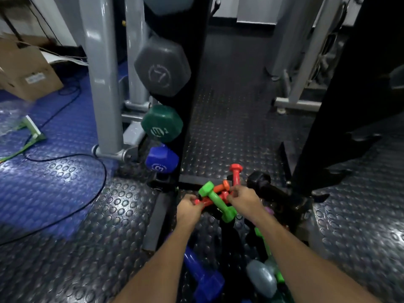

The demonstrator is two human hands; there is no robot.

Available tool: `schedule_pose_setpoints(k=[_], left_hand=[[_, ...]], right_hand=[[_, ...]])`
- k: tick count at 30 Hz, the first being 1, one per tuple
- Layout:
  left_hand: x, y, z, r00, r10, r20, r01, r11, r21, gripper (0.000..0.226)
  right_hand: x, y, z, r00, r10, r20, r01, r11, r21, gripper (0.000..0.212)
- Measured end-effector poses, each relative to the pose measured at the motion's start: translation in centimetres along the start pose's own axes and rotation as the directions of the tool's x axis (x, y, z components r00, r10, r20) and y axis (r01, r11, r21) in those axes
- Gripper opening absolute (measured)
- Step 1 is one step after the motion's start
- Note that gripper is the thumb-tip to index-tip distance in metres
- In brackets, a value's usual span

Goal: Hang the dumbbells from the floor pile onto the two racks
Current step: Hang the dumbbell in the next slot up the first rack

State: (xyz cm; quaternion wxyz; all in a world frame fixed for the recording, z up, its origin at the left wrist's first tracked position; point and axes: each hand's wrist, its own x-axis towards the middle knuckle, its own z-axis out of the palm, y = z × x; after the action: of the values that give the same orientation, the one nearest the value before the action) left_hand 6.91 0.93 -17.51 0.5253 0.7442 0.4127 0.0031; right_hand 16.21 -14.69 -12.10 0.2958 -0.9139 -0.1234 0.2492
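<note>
While both hands work the floor pile: left hand (189,207) grips a red dumbbell (204,201); right hand (242,201) pinches its other end. Risk: green dumbbell (218,202) lying across it may roll off.

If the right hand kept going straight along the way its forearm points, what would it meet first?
Probably the small orange dumbbell lying just beyond the fingers of the right hand, with the upright red dumbbell close behind. Depth from the head view is unclear, so the order is a judgement.
</note>
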Motion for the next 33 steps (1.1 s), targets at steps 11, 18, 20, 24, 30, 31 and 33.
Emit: schedule_pose_setpoints(k=[11, 18, 20, 24, 30, 31, 33], left_hand=[[5.3, -1.7, 2.4, 0.976, 0.182, 0.116, -0.188, 0.981, 0.044, 0.092], [6.9, -0.6, 3.3, 0.958, 0.221, 0.181, -0.238, 0.968, 0.078, 0.056], [7.5, -0.8, 3.5, 0.963, 0.222, 0.151, -0.239, 0.966, 0.101, 0.044], [7.2, -0.3, 3.0, 0.962, 0.251, 0.108, -0.269, 0.939, 0.213, 0.028], [6.5, 0.2, 2.1, 0.958, 0.228, 0.177, -0.259, 0.948, 0.183, 0.059], [6.4, 0.5, 2.0, 0.957, 0.227, 0.182, -0.257, 0.952, 0.165, 0.059], [5.9, 1.4, 1.4, 0.95, 0.252, 0.182, -0.277, 0.952, 0.128, 0.051]], right_hand=[[4.2, 4.2, 6.0, 0.997, -0.068, 0.021, 0.07, 0.99, -0.121, 0.061], [4.9, 6.1, 7.8, 0.992, 0.107, 0.065, -0.095, 0.981, -0.172, 0.056], [4.7, 6.4, 8.6, 0.988, 0.135, 0.078, -0.117, 0.971, -0.208, 0.066], [4.7, 6.3, 9.3, 0.991, 0.129, 0.036, -0.118, 0.969, -0.217, 0.058], [3.6, 7.1, 8.3, 0.99, 0.134, 0.043, -0.13, 0.988, -0.081, 0.061], [3.3, 7.0, 7.9, 0.99, 0.134, 0.05, -0.131, 0.99, -0.059, 0.062], [2.7, 6.6, 6.7, 0.992, 0.12, 0.044, -0.121, 0.993, 0.008, 0.064]])
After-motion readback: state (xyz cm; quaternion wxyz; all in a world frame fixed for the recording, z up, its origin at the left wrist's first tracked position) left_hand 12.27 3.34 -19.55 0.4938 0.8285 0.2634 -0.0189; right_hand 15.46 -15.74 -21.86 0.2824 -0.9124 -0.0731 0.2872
